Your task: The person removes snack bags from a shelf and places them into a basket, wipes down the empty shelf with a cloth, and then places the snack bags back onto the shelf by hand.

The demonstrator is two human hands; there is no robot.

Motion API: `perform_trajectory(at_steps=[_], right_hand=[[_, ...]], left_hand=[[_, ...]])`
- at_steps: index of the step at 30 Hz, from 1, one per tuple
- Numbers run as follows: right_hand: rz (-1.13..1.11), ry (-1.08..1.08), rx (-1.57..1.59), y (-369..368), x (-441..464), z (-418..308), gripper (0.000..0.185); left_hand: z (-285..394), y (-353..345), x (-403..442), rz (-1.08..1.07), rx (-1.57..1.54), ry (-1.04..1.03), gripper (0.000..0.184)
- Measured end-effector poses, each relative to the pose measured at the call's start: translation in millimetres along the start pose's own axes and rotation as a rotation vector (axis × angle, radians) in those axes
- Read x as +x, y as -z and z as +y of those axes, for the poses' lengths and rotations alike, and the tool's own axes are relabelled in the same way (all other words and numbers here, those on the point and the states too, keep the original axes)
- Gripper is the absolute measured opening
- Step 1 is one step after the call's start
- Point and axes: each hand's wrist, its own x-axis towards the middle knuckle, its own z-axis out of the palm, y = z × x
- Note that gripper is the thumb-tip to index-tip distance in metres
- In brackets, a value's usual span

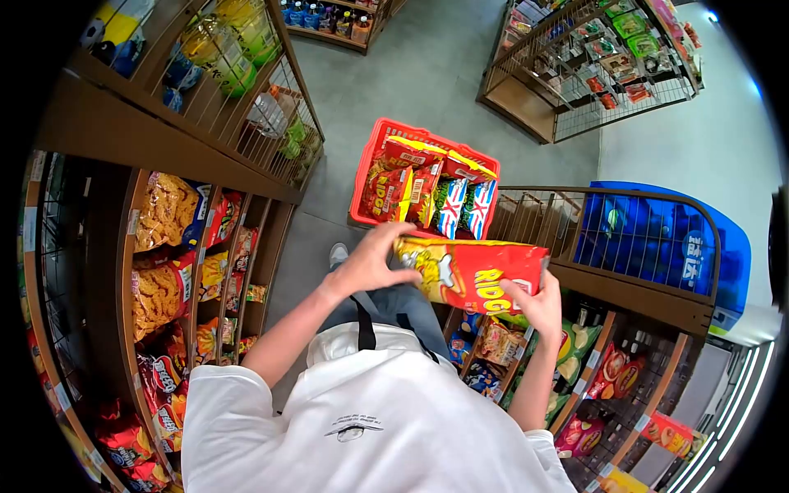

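A red and yellow snack bag [472, 275] with "RIDG" lettering is held sideways in front of my body. My left hand [376, 264] grips its left end, thumb underneath and fingers at the top edge. On the bag's right end, my right hand [538, 302] has its thumb across the front; its other fingers are partly hidden behind. Just beyond the bag is a red shopping basket [359, 187], with several red and yellow snack bags [389, 191] and blue, white and green packets [451, 207] inside. The bag's upper edge lies close to the basket's near side in this view.
Snack shelves [168, 304] stand on my left, and further shelves [604, 361] on my right. A wire rack [567, 74] is at the upper right. Blue wrapped bottles [645, 238] sit behind a brown rail. Grey floor [394, 82] stretches beyond the basket.
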Motion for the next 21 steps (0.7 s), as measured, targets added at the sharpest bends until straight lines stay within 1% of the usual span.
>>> perform_trajectory(at_steps=[1, 2, 3, 5, 7, 8, 9, 12, 13, 15, 16, 17, 18, 19, 20, 21], right_hand=[[0.069, 0.009, 0.135, 7, 4, 5, 0.036], [0.101, 0.024, 0.116, 18, 8, 11, 0.033], [0.115, -0.021, 0.148, 26, 12, 9, 0.033], [0.095, 0.003, 0.152, 45, 24, 17, 0.033], [-0.011, 0.028, 0.154, 62, 36, 13, 0.035], [-0.06, 0.055, 0.093, 69, 43, 11, 0.034], [-0.104, 0.08, 0.033, 76, 52, 9, 0.034], [-0.228, 0.137, -0.194, 90, 79, -12, 0.039], [-0.284, 0.155, -0.241, 93, 93, -13, 0.042], [-0.322, 0.213, -0.386, 95, 125, -12, 0.048], [-0.334, 0.221, -0.434, 93, 142, -10, 0.048], [-0.346, 0.229, -0.484, 91, 160, -7, 0.049], [-0.338, 0.23, -0.468, 89, 175, -5, 0.049], [-0.358, 0.243, -0.499, 86, 189, -4, 0.054], [-0.382, 0.254, -0.531, 83, 201, -2, 0.059], [-0.378, 0.252, -0.518, 80, 210, -1, 0.059]], left_hand=[[-9, -1, 1, 0.097, 0.004, 0.043, 0.082], [-18, -4, 2, 0.136, -0.004, 0.104, 0.085], [-26, -7, 5, 0.101, -0.046, 0.168, 0.09], [-36, -24, 9, 0.03, -0.405, 0.337, 0.091], [-15, -32, 20, -0.067, -0.393, 0.279, 0.093], [-8, -39, 26, -0.088, -0.347, 0.238, 0.094], [-8, -52, 33, -0.073, -0.348, 0.138, 0.095], [18, -72, 57, -0.16, -0.195, 0.204, 0.094], [18, -83, 64, -0.171, -0.186, 0.249, 0.093], [20, -99, 84, -0.209, -0.173, 0.307, 0.089], [12, -108, 91, -0.204, -0.132, 0.286, 0.083], [8, -115, 99, -0.217, -0.117, 0.286, 0.083], [3, -120, 106, -0.193, -0.056, 0.331, 0.08], [-3, -124, 111, -0.167, 0.003, 0.377, 0.078], [-8, -127, 116, -0.156, -0.032, 0.375, 0.074], [-16, -130, 117, -0.165, -0.023, 0.378, 0.074]])
